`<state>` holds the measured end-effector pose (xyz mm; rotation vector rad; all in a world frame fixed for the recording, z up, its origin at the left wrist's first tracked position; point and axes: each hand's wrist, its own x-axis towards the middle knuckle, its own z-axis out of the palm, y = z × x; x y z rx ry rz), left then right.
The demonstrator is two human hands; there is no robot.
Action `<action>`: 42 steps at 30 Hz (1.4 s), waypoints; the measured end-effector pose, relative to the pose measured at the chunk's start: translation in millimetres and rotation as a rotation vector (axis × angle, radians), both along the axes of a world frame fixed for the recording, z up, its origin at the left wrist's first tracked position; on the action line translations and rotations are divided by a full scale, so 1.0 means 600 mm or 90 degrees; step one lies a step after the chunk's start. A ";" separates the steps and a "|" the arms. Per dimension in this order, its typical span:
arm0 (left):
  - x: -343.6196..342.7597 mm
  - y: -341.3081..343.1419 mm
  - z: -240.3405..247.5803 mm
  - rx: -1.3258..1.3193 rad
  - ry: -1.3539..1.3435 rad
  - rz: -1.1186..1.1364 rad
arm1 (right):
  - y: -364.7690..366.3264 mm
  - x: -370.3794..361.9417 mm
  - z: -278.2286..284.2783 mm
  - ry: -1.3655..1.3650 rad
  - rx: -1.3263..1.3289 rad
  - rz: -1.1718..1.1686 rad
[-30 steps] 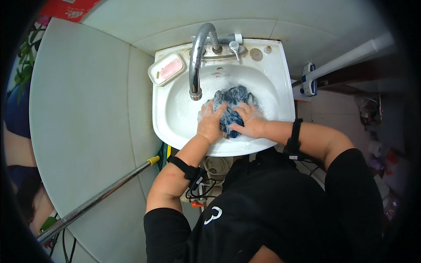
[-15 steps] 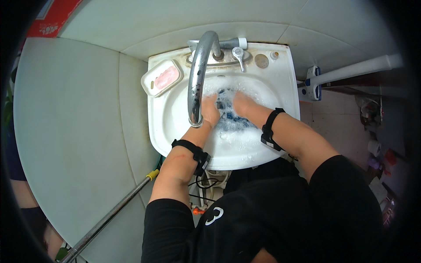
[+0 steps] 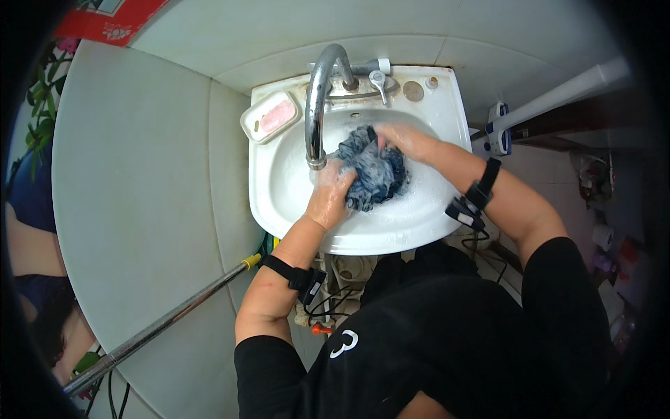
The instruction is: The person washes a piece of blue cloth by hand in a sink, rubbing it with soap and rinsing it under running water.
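Note:
A bunched, dark blue wet cloth (image 3: 377, 171), streaked with suds, is in the white washbasin (image 3: 279, 188). I cannot make out whether it is a garment. My left hand (image 3: 329, 195) grips its near left side, with the thumb along the cloth and the other fingers partly covered by it. At its far right edge, my right hand (image 3: 405, 142) is closed on the fabric, fingers curled downward. Both hands are wet and foamy. The curved chrome faucet (image 3: 317, 112) arches over the basin's left part, its spout just above my left hand.
A soap dish (image 3: 251, 115) with a pink soap bar (image 3: 278, 115) rests on the basin's left rim. Behind the bowl are the faucet lever (image 3: 378, 82) and a grey tube with a white cap (image 3: 366, 68). A metal pole (image 3: 167, 321) slants at lower left; a white pipe (image 3: 558, 94) juts at right.
The cloth, earlier spread low in sudsy water between my hands, is now lifted and bunched. Both hands have come up out of the foam, the right one moving farther back.

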<state>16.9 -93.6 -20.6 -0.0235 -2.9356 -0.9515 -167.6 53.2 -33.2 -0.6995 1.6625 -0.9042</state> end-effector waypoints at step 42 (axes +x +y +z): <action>-0.009 0.017 0.001 -0.194 -0.024 -0.125 | -0.023 -0.015 -0.080 0.032 -0.048 -0.190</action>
